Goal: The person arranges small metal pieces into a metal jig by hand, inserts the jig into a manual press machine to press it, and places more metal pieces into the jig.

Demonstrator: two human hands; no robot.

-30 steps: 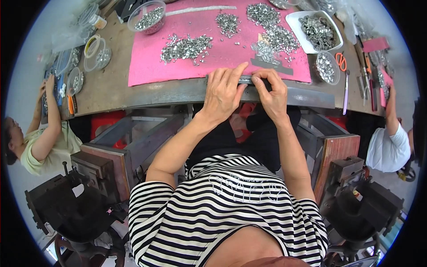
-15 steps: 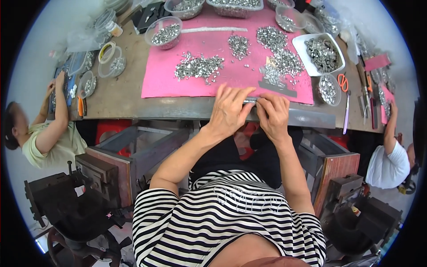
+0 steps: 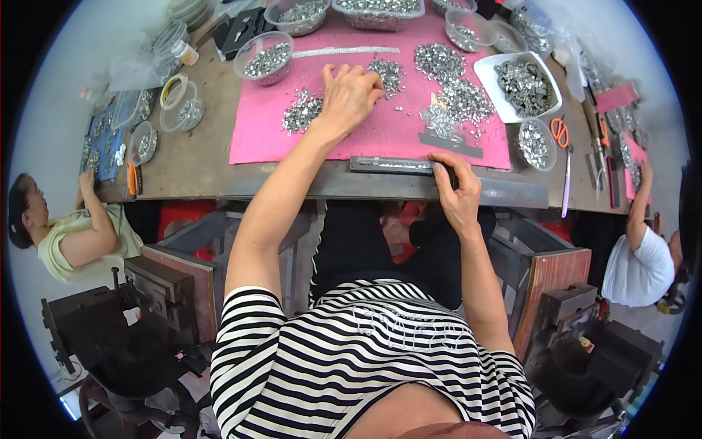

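Observation:
My left hand is over the pink mat, at a pile of small silver metal pieces. Its fingers curl downward, so the fingertips and anything in them are hidden. At the mat's front edge, my right hand is closed around the right end of a long, narrow dark metal bar with a channel along it. Just beyond that hand, a flat grey strip lies below a heap of slim silver pieces.
More silver piles lie on the mat. Around it stand a white tray, clear tubs and a round tub of metal parts. Orange-handled scissors and a purple-handled tool lie right. Co-workers sit at both sides.
My left hand has left the bar and moved forward and left to the silver pile. The bar now lies along the mat's front edge, with my right hand still on its right end.

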